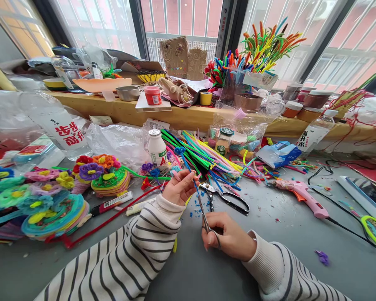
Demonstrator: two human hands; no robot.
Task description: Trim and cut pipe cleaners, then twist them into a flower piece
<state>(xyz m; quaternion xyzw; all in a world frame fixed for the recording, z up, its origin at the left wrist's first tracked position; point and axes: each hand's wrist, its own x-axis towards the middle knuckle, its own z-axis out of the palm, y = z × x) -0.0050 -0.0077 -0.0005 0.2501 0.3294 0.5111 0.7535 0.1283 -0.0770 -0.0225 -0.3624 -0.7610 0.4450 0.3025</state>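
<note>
My left hand [180,186] pinches a blue pipe cleaner [186,161] whose upper end is curled into a small loop shape. In my right hand [227,235] is a pair of slim metal scissors [203,213], pointing up and away from me. The blades meet the blue stem just right of my left fingertips; whether they have closed on it I cannot tell. Blue fuzz clippings [196,204] lie on the table beneath. Black-handled pliers [227,197] rest just beyond the scissors.
Finished pipe-cleaner flowers [50,200] crowd the left side. Loose pipe cleaners [200,154] lie behind my hands, near a small white bottle [157,148]. A pink glue gun [303,196] with a cord lies to the right. Water bottles [316,131] stand at both sides.
</note>
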